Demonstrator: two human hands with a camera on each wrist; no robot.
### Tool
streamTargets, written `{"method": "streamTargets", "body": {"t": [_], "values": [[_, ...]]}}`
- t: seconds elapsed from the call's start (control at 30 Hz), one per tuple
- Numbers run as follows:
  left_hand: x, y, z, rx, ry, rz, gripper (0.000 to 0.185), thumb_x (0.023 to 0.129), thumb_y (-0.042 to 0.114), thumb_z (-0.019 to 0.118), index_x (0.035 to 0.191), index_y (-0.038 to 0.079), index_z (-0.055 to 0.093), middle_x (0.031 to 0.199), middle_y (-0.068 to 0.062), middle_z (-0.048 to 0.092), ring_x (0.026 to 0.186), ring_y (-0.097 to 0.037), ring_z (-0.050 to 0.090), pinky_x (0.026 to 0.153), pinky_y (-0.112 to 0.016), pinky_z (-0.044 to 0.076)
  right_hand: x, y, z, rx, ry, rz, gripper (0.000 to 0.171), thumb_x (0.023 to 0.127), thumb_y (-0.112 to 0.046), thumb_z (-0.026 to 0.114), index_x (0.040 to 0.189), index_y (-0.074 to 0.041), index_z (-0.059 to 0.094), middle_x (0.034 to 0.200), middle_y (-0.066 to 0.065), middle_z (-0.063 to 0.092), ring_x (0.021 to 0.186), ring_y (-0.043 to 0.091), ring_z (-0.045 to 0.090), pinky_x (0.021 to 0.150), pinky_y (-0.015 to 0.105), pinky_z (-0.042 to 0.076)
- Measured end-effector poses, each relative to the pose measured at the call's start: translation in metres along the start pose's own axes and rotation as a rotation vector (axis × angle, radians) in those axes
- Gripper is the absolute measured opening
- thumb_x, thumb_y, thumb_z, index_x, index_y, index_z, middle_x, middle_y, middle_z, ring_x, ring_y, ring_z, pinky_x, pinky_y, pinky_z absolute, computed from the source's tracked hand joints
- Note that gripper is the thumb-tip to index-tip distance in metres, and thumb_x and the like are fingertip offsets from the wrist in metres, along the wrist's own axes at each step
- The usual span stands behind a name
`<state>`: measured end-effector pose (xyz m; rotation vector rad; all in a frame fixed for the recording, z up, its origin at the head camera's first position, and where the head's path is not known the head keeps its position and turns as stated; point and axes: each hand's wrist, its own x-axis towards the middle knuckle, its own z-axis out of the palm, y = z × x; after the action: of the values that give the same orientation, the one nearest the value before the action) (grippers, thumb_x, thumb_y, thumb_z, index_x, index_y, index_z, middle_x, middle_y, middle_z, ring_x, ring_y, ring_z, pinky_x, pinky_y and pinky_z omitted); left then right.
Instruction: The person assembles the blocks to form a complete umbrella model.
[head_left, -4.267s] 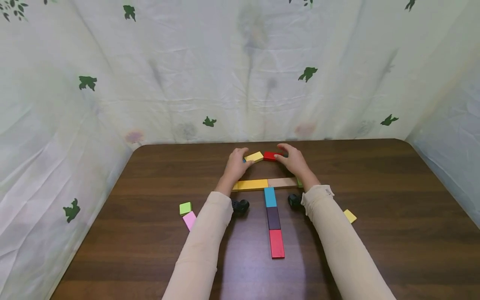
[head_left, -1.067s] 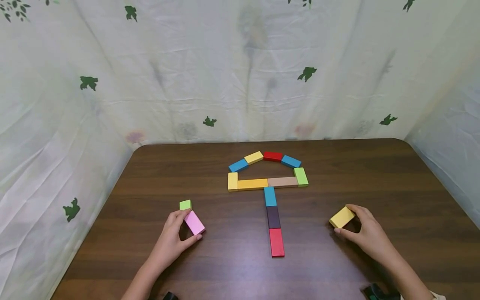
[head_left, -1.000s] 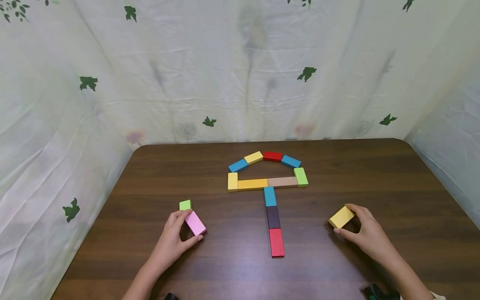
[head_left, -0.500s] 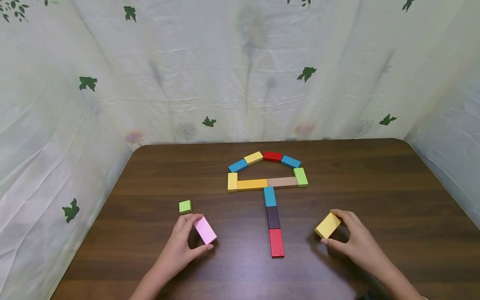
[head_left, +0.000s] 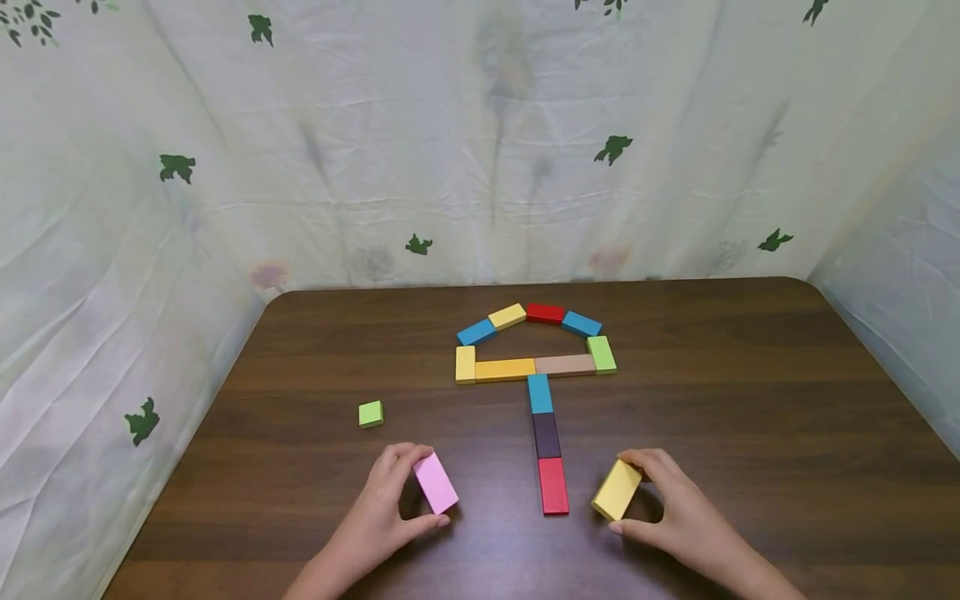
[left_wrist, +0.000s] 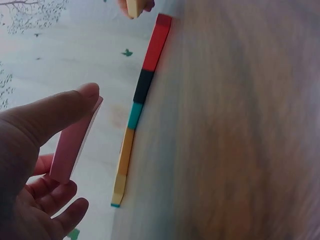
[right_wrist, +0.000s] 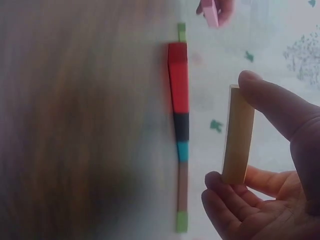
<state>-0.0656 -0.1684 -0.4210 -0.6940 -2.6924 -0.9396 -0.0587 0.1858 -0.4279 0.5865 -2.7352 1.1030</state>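
Note:
My left hand [head_left: 386, 504] pinches a pink block [head_left: 436, 483] between thumb and fingers, left of the column's lower end. On the other side, my right hand [head_left: 671, 512] grips a yellow block [head_left: 617, 490] by its two ends. Both wrist views show the held blocks raised off the table, the pink block [left_wrist: 75, 142] on the left and the yellow block [right_wrist: 238, 135] on the right. Between the hands runs a column of a blue block [head_left: 540, 393], a dark purple block [head_left: 547, 435] and a red block [head_left: 553, 487].
Above the column, an orange block [head_left: 505, 369] and a tan block [head_left: 566, 364] form a bar. An arch of several blocks, with a dark red block [head_left: 545, 312] near its top, closes over it. A small green block [head_left: 371, 414] lies alone at left on the brown table [head_left: 750, 375].
Both hands have left the arch, taken up the pink and yellow blocks, and carried them inward and nearer the body. The green block stays behind; the arranged blocks have not moved lately.

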Motion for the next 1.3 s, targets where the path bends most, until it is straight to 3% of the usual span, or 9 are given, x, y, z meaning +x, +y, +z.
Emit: {"method": "streamTargets", "body": {"t": [0.23,0.5,0.6,0.73,0.93,1.1,1.3], "values": [[-0.004,0.010,0.009,-0.019,-0.073,0.011,0.069,0.057,0.043,0.070,0.114,0.016,0.042,0.106,0.010,0.034,0.096,-0.006,0.032,0.076,-0.028,0.037,-0.005,-0.012,0.008,-0.008,-0.152,0.020,0.068,0.054,-0.048,0.069,0.111,-0.019,0.045,0.102,-0.017,0.037,0.087,0.001,0.039,0.071,0.024,0.041],[-0.009,0.018,0.021,-0.047,-0.141,0.068,0.069,0.056,0.046,0.069,0.111,0.014,0.044,0.103,0.011,0.037,0.093,-0.007,0.034,0.076,-0.026,0.035,-0.011,-0.014,0.017,0.088,-0.296,-0.168,0.064,0.062,-0.042,0.067,0.115,-0.018,0.041,0.106,-0.011,0.039,0.091,0.003,0.039,0.076,0.019,0.036],[-0.010,0.019,0.027,-0.066,-0.178,0.096,0.069,0.057,0.047,0.068,0.112,0.012,0.043,0.104,0.009,0.037,0.094,-0.008,0.034,0.077,-0.026,0.035,-0.012,-0.015,0.019,0.120,-0.360,-0.161,0.064,0.062,-0.042,0.067,0.115,-0.018,0.042,0.107,-0.011,0.039,0.093,0.004,0.039,0.077,0.019,0.036],[-0.013,0.020,0.036,-0.068,-0.226,0.152,0.068,0.060,0.048,0.065,0.112,0.011,0.042,0.104,0.005,0.037,0.096,-0.011,0.035,0.078,-0.028,0.034,-0.012,-0.018,0.021,0.142,-0.454,-0.082,0.063,0.062,-0.045,0.066,0.115,-0.020,0.042,0.106,-0.012,0.038,0.092,0.005,0.038,0.075,0.020,0.038],[-0.015,0.020,0.043,-0.033,-0.207,0.183,0.067,0.060,0.050,0.064,0.110,0.011,0.043,0.103,0.004,0.039,0.094,-0.011,0.036,0.076,-0.030,0.033,-0.013,-0.020,0.029,0.082,-0.429,-0.155,0.065,0.062,-0.050,0.062,0.113,-0.016,0.043,0.103,-0.011,0.039,0.090,0.005,0.036,0.072,0.020,0.039],[-0.015,0.021,0.044,-0.007,-0.220,0.168,0.068,0.060,0.052,0.063,0.111,0.011,0.043,0.103,0.004,0.039,0.094,-0.011,0.036,0.077,-0.031,0.033,-0.013,-0.024,0.031,0.078,-0.480,-0.118,0.068,0.064,-0.053,0.059,0.115,-0.011,0.042,0.102,-0.009,0.038,0.086,0.004,0.037,0.070,0.019,0.040],[-0.015,0.022,0.045,0.027,-0.224,0.164,0.069,0.061,0.054,0.061,0.112,0.011,0.042,0.104,0.004,0.039,0.094,-0.012,0.036,0.078,-0.033,0.033,-0.013,-0.025,0.031,0.112,-0.497,-0.132,0.067,0.067,-0.048,0.058,0.117,-0.008,0.040,0.104,-0.007,0.037,0.085,0.003,0.039,0.069,0.018,0.040]]}}
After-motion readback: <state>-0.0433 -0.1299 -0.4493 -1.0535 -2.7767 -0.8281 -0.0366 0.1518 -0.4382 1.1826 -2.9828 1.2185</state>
